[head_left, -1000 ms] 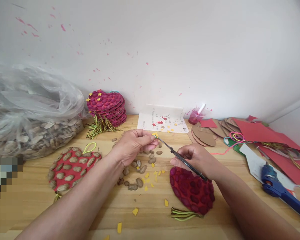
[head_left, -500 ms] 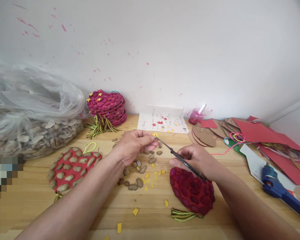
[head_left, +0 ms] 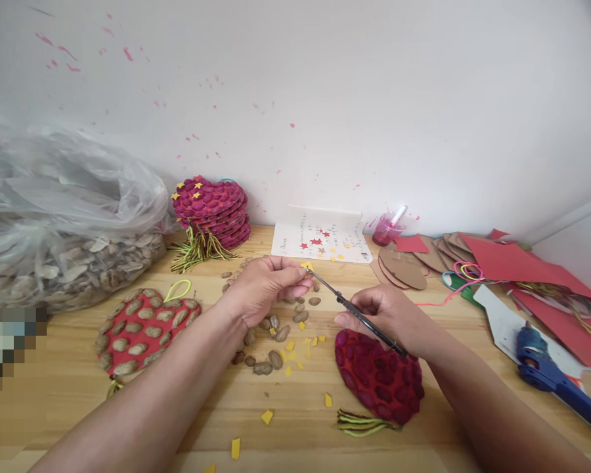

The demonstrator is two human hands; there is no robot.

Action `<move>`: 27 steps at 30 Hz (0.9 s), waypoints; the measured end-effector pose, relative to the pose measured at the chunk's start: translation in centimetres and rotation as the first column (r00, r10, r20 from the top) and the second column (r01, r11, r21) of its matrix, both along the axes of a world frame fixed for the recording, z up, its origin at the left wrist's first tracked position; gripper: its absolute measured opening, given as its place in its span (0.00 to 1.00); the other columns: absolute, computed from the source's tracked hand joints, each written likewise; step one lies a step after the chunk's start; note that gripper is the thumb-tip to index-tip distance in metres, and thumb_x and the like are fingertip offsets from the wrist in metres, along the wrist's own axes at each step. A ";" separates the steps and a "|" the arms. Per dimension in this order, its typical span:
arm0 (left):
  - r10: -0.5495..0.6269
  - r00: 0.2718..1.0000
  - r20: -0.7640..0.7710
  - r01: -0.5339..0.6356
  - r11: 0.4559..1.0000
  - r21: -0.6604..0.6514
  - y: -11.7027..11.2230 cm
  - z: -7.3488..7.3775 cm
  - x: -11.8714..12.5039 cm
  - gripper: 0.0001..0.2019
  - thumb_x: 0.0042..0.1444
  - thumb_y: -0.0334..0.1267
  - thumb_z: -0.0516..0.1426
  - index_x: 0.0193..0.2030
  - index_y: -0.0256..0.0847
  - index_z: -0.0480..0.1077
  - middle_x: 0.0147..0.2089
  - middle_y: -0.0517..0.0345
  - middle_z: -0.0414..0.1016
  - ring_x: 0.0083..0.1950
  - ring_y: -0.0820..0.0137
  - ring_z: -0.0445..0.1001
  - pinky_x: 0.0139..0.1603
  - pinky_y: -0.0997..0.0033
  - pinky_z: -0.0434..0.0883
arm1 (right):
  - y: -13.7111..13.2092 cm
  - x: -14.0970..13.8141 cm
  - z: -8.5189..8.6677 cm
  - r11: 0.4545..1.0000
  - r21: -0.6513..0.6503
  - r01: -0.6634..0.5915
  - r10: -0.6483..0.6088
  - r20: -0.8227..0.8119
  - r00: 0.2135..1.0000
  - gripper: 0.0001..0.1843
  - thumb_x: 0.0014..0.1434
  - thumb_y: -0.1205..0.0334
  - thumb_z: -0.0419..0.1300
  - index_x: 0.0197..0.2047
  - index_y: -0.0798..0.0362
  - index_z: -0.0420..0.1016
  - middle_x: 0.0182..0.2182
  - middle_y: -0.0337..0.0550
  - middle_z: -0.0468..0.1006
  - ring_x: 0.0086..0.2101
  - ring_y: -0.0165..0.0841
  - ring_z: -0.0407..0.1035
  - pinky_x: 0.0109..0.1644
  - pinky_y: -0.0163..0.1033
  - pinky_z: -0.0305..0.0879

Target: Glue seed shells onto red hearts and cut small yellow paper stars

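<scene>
Between the thumb and fingers of my left hand (head_left: pixel 276 282) is a small piece of yellow paper (head_left: pixel 307 265). My right hand (head_left: pixel 387 315) is closed around dark scissors (head_left: pixel 347 304), whose blade tips meet the paper. Beneath the hands, yellow scraps (head_left: pixel 290 345) and several peanut shells (head_left: pixel 274 359) lie on the wooden table (head_left: pixel 197 420). A purple-red shell-covered piece (head_left: pixel 379 381) with a yarn tassel lies under my right hand. Left of my left forearm rests a red heart (head_left: pixel 150 332) covered with unpainted shells, partly hidden by the arm.
A plastic bag of shells (head_left: pixel 73 263) fills the left side. Stacked purple hearts (head_left: pixel 211 203) stand by the wall. Behind my hands lies white paper (head_left: pixel 290 243) with small stars. At right are a pink cup (head_left: pixel 385 231), cardboard pieces (head_left: pixel 401 266), red sheets (head_left: pixel 517 263) and a blue glue gun (head_left: pixel 546 376).
</scene>
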State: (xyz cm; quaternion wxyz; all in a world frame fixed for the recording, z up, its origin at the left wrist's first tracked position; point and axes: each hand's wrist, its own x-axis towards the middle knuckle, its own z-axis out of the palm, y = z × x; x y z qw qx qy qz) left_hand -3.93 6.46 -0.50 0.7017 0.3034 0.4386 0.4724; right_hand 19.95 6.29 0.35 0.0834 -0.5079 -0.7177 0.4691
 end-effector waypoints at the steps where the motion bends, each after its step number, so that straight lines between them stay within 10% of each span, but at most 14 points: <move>1: 0.002 1.000 -0.001 -0.002 1.000 -0.003 0.0 0.0 0.0 0.05 0.50 0.27 0.66 0.28 0.30 0.75 0.31 0.47 0.81 0.30 0.73 0.79 0.34 0.80 0.76 | 0.0 0.0 0.0 1.000 0.001 0.001 -0.001 0.005 1.000 0.22 0.55 0.48 0.64 0.22 0.53 0.61 0.20 0.32 0.53 0.23 0.26 0.48 0.25 0.34 0.42; 27: 0.006 1.000 -0.015 -0.007 1.000 -0.019 0.0 0.3 0.0 0.06 0.55 0.23 0.62 0.27 0.29 0.75 0.30 0.47 0.81 0.29 0.74 0.80 0.33 0.81 0.77 | 0.0 0.2 0.0 0.999 0.043 -0.016 0.015 0.021 1.000 0.22 0.56 0.52 0.63 0.22 0.53 0.59 0.20 0.32 0.53 0.23 0.26 0.48 0.25 0.35 0.41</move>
